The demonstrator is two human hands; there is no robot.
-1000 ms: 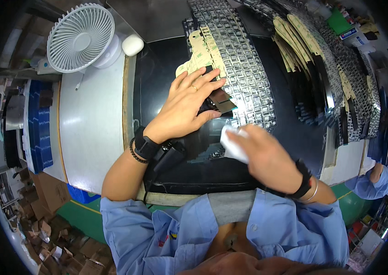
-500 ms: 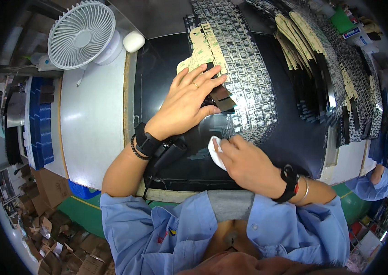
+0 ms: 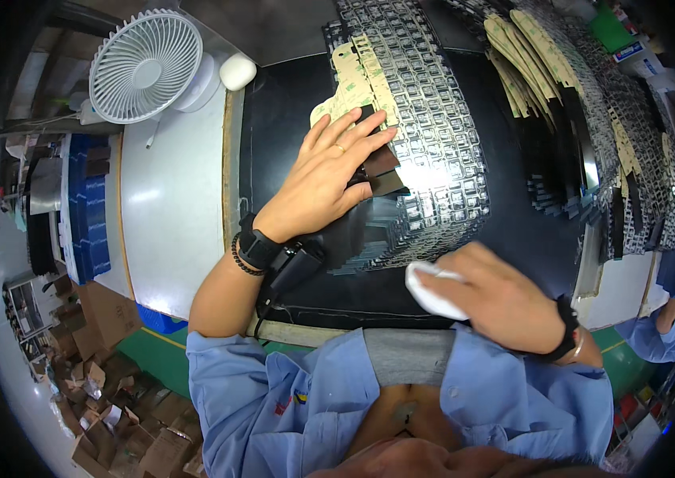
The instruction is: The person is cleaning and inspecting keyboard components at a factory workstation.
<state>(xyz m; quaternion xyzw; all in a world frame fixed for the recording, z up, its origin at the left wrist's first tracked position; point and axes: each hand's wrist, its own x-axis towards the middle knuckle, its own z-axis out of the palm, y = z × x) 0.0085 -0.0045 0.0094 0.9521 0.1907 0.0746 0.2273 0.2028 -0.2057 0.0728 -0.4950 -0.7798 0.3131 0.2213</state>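
My left hand (image 3: 317, 187) lies flat with fingers spread on cream, green-printed backing pieces (image 3: 347, 86) and dark flat strips (image 3: 387, 183). Those belong to a fanned row of thin sheets (image 3: 443, 103) with a black grid of small square frames, like keyboard parts. Closer to me, my right hand (image 3: 505, 299) grips a folded white cloth (image 3: 427, 293), apart from the sheets and slightly smeared by motion. A small black device (image 3: 298, 267) with a cable sits beside my left wrist, partly hidden by it.
A black mat (image 3: 274, 143) covers the work surface. More fanned sheets (image 3: 648, 159) and cream strips (image 3: 513, 64) lie at the right. A white fan (image 3: 146, 73) and a rounded white object (image 3: 237, 72) stand far left. Cardboard boxes (image 3: 106, 315) crowd the lower left. Another person's sleeve (image 3: 656, 334) shows at right.
My right hand has moved right and a little toward me with the white cloth, away from the sheets' near end. My left hand stays in place on the pieces.
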